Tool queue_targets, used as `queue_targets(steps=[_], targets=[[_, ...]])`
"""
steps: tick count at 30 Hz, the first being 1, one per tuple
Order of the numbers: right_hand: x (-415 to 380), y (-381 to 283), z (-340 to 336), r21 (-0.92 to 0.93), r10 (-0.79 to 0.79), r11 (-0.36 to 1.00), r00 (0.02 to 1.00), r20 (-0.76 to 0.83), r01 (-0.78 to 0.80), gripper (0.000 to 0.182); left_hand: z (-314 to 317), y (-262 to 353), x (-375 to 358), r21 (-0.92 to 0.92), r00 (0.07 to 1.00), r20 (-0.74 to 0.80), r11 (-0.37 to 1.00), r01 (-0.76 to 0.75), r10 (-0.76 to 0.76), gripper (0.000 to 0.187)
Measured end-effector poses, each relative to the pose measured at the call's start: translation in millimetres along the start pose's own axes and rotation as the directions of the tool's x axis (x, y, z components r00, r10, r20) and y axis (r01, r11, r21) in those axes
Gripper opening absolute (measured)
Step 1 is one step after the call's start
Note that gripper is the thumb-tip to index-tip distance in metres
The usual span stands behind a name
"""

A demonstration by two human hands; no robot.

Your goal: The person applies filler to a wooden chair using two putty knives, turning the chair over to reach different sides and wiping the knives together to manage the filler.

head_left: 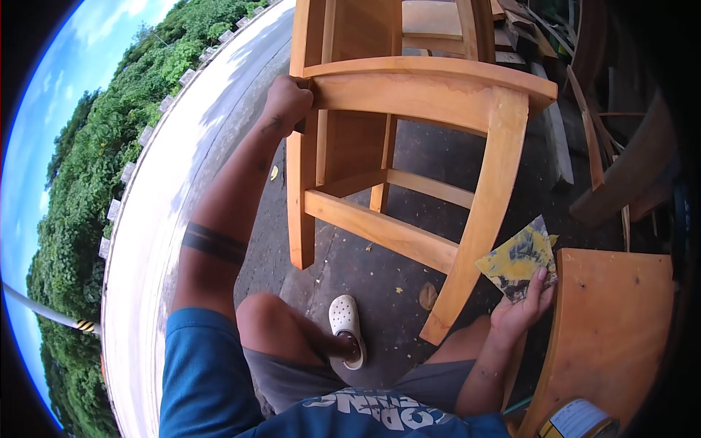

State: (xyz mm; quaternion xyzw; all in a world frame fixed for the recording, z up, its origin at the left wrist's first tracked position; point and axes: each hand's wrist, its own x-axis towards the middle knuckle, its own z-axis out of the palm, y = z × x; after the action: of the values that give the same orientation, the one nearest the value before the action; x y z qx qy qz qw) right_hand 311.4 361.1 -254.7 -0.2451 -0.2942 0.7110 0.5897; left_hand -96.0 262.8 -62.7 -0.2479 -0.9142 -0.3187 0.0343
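Observation:
My left hand (290, 101) is closed in a fist against the upper left corner of a varnished wooden chair (409, 95). Dark edges of something show beside the fingers, but its kind is hidden. My right hand (520, 310) grips a thin square piece (520, 257) smeared with yellow and dark patches, thumb on its face. This piece is held up to the right of the chair's curved leg (485, 197). The chair stands tilted in front of me, with its rails and legs showing.
Another wooden chair (431, 18) is behind. A wooden panel (610, 314) stands at right, with a labelled tin can (577, 422) near its lower end. Scrap boards (555, 131) lie at upper right. My white clog (345, 321) is on the dark ground, and a road (157, 212) runs along the left.

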Motion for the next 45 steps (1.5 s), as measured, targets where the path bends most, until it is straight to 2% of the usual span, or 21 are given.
queue_targets(steps=[3, 7, 10, 13, 15, 16, 17, 18, 19, 23, 25, 27, 28, 29, 31, 34, 38, 41, 42, 43, 45], targets=[[-1, 0, 3, -0.001, 0.026, 1.000, 1.000, -0.012, -0.026, 0.039, -17, 6, -15, -0.241, 0.983, 0.185, 0.969, 0.054, -0.009, 0.034], [0, 1, 9, -0.007, 0.034, 0.999, 0.999, -0.040, -0.034, 0.040, -7, 2, -9, -0.058, 0.999, 0.015, 0.998, -0.036, 0.037, 0.032], [1, 1, 10, -0.012, 0.028, 1.000, 0.999, -0.041, -0.029, 0.041, -13, 12, -18, -0.191, 0.988, 0.150, 0.981, -0.008, 0.038, 0.032], [0, 1, 9, -0.018, 0.036, 0.999, 0.998, -0.048, -0.037, 0.041, -13, 14, -18, -0.128, 0.997, 0.082, 0.992, 0.022, -0.011, 0.033], [2, 2, 9, -0.010, 0.028, 1.000, 0.998, -0.051, -0.029, 0.042, 4, 30, -30, 0.043, 1.000, -0.019, 0.999, 0.017, -0.016, 0.031], [2, 3, 7, -0.008, 0.029, 1.000, 0.998, -0.048, -0.029, 0.042, 15, 31, -31, 0.167, 0.997, -0.048, 0.985, -0.043, 0.052, 0.030], [1, 2, 6, -0.011, 0.033, 0.999, 0.999, -0.040, -0.033, 0.042, 25, 31, -37, 0.334, 0.979, -0.056, 0.928, -0.165, 0.195, 0.025], [1, 0, 8, -0.014, 0.031, 0.999, 0.999, -0.038, -0.032, 0.041, 38, 27, -41, 0.379, 0.937, -0.116, 0.887, -0.265, 0.330, 0.020], [1, -1, 11, -0.013, 0.028, 1.000, 0.999, -0.038, -0.028, 0.041, 47, 28, -53, 0.376, 0.887, -0.156, 0.856, -0.354, 0.435, 0.018], [2, 2, 16, 0.017, -0.012, 1.000, 0.999, -0.053, 0.013, 0.039, 66, 42, -112, 0.363, 0.841, -0.097, 0.806, -0.469, 0.533, 0.041], [2, 2, 17, 0.029, -0.039, 0.999, 0.999, -0.037, 0.040, 0.038, 33, 28, -112, 0.140, 0.821, -0.024, 0.815, -0.562, 0.570, 0.040], [3, 1, 21, 0.031, -0.062, 0.998, 0.998, -0.025, 0.063, 0.037, 5, 13, -94, 0.128, 0.881, -0.152, 0.893, -0.432, 0.448, 0.041], [3, 1, 20, 0.041, -0.050, 0.998, 0.998, -0.024, 0.051, 0.037, -10, 11, -81, 0.023, 0.948, -0.116, 0.955, -0.295, 0.296, 0.041], [2, 2, 19, 0.030, -0.049, 0.998, 0.999, -0.021, 0.050, 0.037, -18, 12, -74, -0.180, 0.997, -0.050, 0.982, -0.059, 0.051, 0.041], [1, 2, 15, 0.011, -0.047, 0.999, 0.999, -0.015, 0.047, 0.037, -22, 2, -47, -0.292, 1.000, -0.009, 0.956, 0.023, -0.027, 0.040], [0, 3, 13, -0.016, -0.046, 0.999, 0.997, -0.067, 0.045, 0.037, -23, 1, -23, -0.271, 0.997, 0.026, 0.960, 0.072, -0.067, 0.039], [-3, 1, 5, -0.027, -0.040, 0.999, 0.999, -0.035, 0.039, 0.038, -1, -8, 11, -0.130, 0.987, 0.056, 0.979, 0.158, -0.152, 0.027], [-5, -1, 9, -0.019, -0.041, 0.999, 0.999, -0.033, 0.040, 0.036, -1, 44, -29, 0.022, 0.994, 0.069, 0.996, 0.086, -0.088, 0.027], [-6, -3, 11, -0.015, -0.037, 0.999, 0.999, -0.026, 0.037, 0.036, -2, 60, -48, 0.129, 0.999, 0.049, 0.992, 0.013, -0.020, 0.030], [-7, -6, 13, -0.012, -0.036, 0.999, 0.999, -0.015, 0.035, 0.035, 8, 49, -40, 0.091, 0.991, 0.117, 0.993, -0.069, 0.058, 0.034], [-9, -7, 19, 0.009, -0.032, 0.999, 0.999, 0.014, 0.032, 0.034, 20, 44, -53, 0.111, 0.936, 0.132, 0.934, -0.340, 0.325, 0.033]])
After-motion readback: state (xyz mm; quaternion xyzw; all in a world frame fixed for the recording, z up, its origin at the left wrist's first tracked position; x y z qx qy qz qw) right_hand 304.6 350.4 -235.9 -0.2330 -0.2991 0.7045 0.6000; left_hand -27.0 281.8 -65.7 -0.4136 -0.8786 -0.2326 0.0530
